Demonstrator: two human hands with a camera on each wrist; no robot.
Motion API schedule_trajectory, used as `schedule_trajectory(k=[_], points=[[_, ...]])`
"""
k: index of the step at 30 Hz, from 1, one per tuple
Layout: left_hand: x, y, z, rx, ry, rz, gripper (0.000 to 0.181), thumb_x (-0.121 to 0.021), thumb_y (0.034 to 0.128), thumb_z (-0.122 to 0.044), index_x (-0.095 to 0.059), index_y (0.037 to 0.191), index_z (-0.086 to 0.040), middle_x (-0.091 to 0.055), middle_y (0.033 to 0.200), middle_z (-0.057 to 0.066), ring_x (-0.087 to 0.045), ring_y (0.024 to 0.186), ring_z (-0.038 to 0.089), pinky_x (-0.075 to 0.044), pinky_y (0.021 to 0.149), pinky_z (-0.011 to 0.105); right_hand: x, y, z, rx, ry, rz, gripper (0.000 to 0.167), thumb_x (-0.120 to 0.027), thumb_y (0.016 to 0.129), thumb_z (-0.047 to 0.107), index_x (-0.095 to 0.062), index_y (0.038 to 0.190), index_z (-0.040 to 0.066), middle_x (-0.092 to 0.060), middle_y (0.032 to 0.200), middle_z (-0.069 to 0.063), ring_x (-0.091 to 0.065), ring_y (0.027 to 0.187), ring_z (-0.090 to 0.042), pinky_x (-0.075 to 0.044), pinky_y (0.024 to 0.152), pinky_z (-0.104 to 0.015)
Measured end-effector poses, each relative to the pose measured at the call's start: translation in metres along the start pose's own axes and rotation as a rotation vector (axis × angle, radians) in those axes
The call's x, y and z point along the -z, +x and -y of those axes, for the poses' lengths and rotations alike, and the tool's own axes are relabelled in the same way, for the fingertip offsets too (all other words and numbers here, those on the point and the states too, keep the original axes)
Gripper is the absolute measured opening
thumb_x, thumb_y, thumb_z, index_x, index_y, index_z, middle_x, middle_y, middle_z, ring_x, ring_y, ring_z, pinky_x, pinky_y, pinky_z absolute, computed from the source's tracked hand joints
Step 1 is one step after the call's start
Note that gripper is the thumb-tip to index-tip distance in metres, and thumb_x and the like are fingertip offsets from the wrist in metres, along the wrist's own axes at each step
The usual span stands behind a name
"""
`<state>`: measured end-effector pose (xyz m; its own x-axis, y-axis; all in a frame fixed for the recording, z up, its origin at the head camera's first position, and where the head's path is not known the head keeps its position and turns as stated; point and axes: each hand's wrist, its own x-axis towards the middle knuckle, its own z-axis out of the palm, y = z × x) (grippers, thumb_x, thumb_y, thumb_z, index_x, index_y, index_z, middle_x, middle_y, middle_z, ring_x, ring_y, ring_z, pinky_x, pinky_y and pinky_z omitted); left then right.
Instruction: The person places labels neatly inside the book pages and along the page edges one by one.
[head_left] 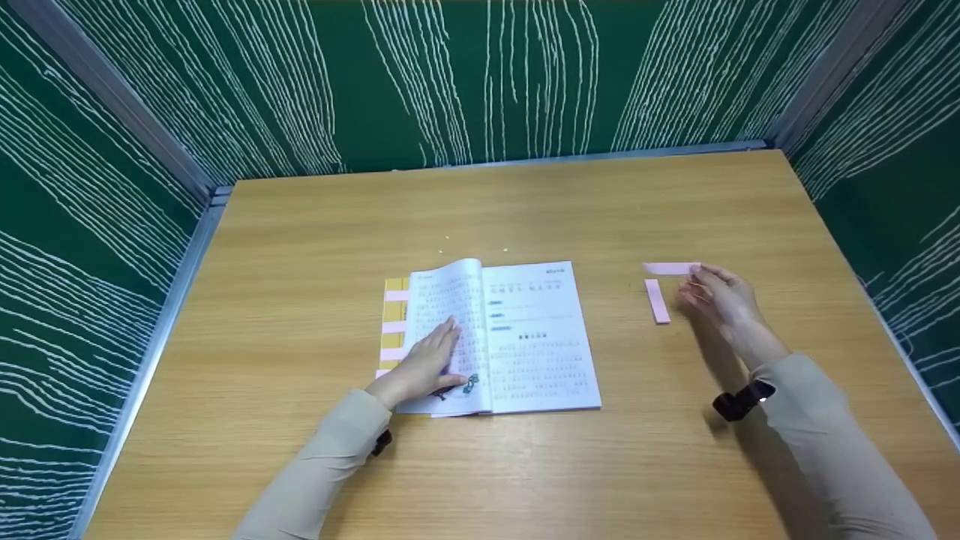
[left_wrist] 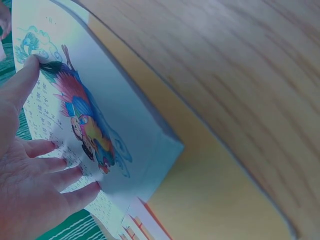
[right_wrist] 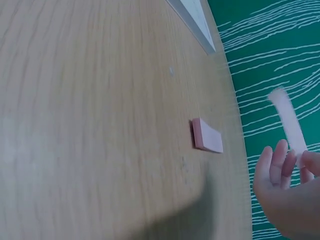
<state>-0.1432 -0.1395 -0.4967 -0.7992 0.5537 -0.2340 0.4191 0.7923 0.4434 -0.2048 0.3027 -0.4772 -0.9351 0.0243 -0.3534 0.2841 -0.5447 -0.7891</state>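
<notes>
An open book (head_left: 536,360) lies on the table, printed text on both pages. My left hand (head_left: 425,361) rests with spread fingers on its left page, over a colourful drawing (left_wrist: 87,112) seen in the left wrist view. Pink strips (head_left: 393,327) stick out along the book's left edge against a yellow cover. To the right, my right hand (head_left: 724,300) pinches one end of a pink sticky note strip (head_left: 670,268), held above the table. A small pad of pink sticky notes (head_left: 658,301) lies just left of that hand; its thickness shows in the right wrist view (right_wrist: 207,135).
The wooden table (head_left: 315,225) ends at green panels (head_left: 525,82) with white wavy lines at the back and sides. Several tiny white scraps (head_left: 505,250) lie beyond the book. Each wrist carries a dark camera (head_left: 742,400).
</notes>
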Motion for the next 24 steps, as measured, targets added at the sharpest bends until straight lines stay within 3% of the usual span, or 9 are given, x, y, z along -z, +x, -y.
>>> schedule_trajectory(k=[9,18,24], points=[[0.002,0.000,0.000,0.024,-0.012,0.022,0.082,-0.053,0.0840,-0.041,-0.012,0.139,0.004,-0.003,0.146,0.020,-0.006,0.133,0.031,-0.011,0.108,0.043,-0.009,-0.001,-0.004,-0.002,-0.027,0.060,0.004,-0.061,0.081,0.005,-0.063,0.083,0.008,-0.064,0.073,-0.005,-0.064,0.069,-0.016,-0.052,0.071,-0.027],[0.000,0.000,0.001,0.014,-0.016,0.013,0.080,-0.053,0.0845,-0.040,-0.015,0.138,0.006,-0.005,0.146,0.021,-0.008,0.133,0.032,-0.012,0.107,0.043,-0.015,0.000,-0.009,0.007,-0.002,0.211,0.009,-0.056,0.085,0.003,-0.065,0.084,0.005,-0.067,0.074,-0.011,-0.065,0.071,-0.020,-0.052,0.072,-0.029],[0.001,-0.001,0.000,0.009,-0.018,0.011,0.080,-0.053,0.0850,-0.039,-0.014,0.138,0.006,-0.005,0.146,0.021,-0.008,0.133,0.033,-0.011,0.107,0.043,-0.012,0.008,-0.016,0.026,-0.079,0.318,0.009,-0.058,0.084,0.006,-0.066,0.089,0.005,-0.068,0.083,-0.009,-0.065,0.077,-0.020,-0.050,0.078,-0.031]])
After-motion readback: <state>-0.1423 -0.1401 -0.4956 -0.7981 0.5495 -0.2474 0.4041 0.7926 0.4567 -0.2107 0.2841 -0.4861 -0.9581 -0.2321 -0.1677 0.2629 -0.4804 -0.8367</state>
